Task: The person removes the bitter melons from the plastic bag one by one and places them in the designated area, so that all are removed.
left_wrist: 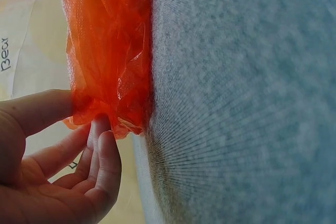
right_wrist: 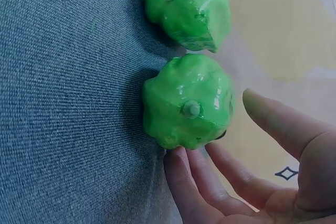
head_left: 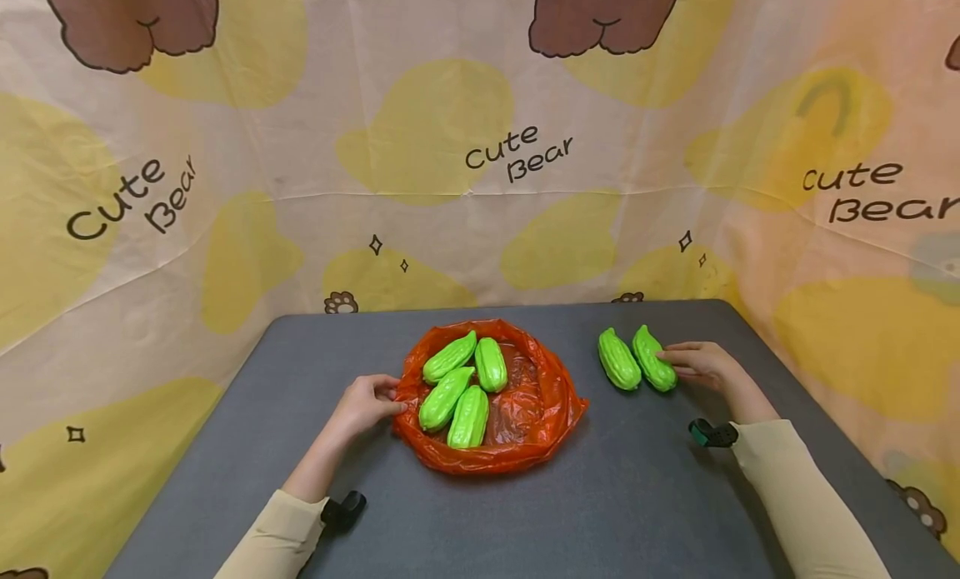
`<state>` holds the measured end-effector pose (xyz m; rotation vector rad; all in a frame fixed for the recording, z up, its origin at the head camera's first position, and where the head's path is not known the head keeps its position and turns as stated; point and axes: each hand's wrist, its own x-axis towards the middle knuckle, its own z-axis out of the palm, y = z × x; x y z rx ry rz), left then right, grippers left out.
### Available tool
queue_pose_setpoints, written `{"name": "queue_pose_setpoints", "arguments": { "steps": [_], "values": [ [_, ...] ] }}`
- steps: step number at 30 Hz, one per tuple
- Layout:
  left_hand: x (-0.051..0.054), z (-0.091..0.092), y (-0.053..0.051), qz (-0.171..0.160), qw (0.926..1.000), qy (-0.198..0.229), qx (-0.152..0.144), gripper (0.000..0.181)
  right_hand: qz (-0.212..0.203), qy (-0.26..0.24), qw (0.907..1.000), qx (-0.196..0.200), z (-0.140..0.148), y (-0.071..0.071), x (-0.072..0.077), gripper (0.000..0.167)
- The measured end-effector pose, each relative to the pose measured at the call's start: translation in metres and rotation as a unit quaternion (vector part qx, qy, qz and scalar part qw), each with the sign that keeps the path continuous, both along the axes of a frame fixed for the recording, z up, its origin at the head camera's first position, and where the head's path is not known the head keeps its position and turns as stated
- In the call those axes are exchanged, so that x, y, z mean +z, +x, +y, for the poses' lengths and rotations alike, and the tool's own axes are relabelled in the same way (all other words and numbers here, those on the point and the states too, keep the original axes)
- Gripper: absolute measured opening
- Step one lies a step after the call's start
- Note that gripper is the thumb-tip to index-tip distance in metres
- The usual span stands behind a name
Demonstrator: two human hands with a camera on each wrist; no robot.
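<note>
My left hand (head_left: 362, 410) pinches the left rim of a red plastic bag (head_left: 553, 396) between thumb and fingers; the left wrist view shows the crumpled film (left_wrist: 113, 51) there. The bag lies spread with its mouth up, and several bright green, ridged bitter melons (head_left: 470, 418) rest in its left half. At the right, my right hand (head_left: 708, 368) is beside a bitter melon (head_left: 654, 360). Its fingertips touch that melon's side, while the thumb stands apart from it in the right wrist view. Another bitter melon (head_left: 619, 360) lies just left of this one.
A dark grey tabletop (head_left: 600, 512) carries everything. Behind and along the sides hangs a printed cloth (head_left: 435, 162) with yellow patches and lettering. Dark bands with small devices are on the left wrist (head_left: 343, 511) and right wrist (head_left: 712, 434).
</note>
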<state>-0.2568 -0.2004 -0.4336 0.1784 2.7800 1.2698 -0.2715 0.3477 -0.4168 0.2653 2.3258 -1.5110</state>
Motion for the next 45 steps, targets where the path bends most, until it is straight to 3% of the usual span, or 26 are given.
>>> {"name": "queue_pose_setpoints", "arguments": {
  "steps": [11,31,45],
  "values": [
    [0.001,0.001,0.001,-0.002,1.0,-0.003,0.002,0.041,0.03,-0.023,0.9993,0.006,0.007,0.007,0.008,0.073],
    [-0.003,0.002,0.003,-0.001,0.9999,-0.01,0.002,0.042,0.099,0.021,0.9943,0.035,-0.024,0.027,0.039,0.072],
    [-0.003,0.002,0.0,0.006,0.9999,-0.009,-0.002,0.042,0.106,-0.019,0.9929,0.051,-0.062,0.017,0.054,0.069]
  ]
}}
